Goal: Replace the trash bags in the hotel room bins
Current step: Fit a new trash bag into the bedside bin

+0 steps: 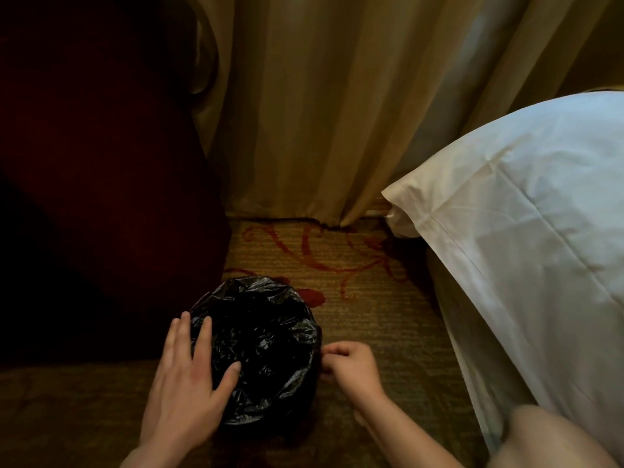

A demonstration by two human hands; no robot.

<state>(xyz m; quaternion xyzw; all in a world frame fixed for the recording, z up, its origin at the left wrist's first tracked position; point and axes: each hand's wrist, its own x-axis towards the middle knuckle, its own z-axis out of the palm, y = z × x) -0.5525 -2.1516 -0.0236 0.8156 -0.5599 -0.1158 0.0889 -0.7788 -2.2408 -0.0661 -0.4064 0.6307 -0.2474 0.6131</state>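
1. I see the black bag (260, 342) low in the middle of my view, standing on the carpet (371, 315). It is opened out round and its edge is folded down over the outside of a bin, which is hidden under the plastic.
2. The bag's mouth faces up at me. The inside is crumpled and glossy, and too dark for me to tell what is at the bottom.
3. The left hand (189, 376) lies flat on the bag's left rim. Its fingers are straight and spread apart, gripping nothing. The fingertips point away from me along the rim and the thumb reaches in over the mouth.
4. The right hand (351, 366) is at the bag's right side, touching it. Its fingers are curled in and the tips are closed on the folded-down plastic just below the rim.
5. A dark red chair (101, 163) stands just left of the bag and fills the left of my view.
6. A tan curtain (320, 113) hangs behind, its hem reaching the carpet well beyond the bag.
7. White bedding (523, 231) bulges in from the right, apart from the bag, with a strip of patterned carpet between them.
8. A bare knee (547, 437) shows blurred in the lower right corner, in front of the bedding.
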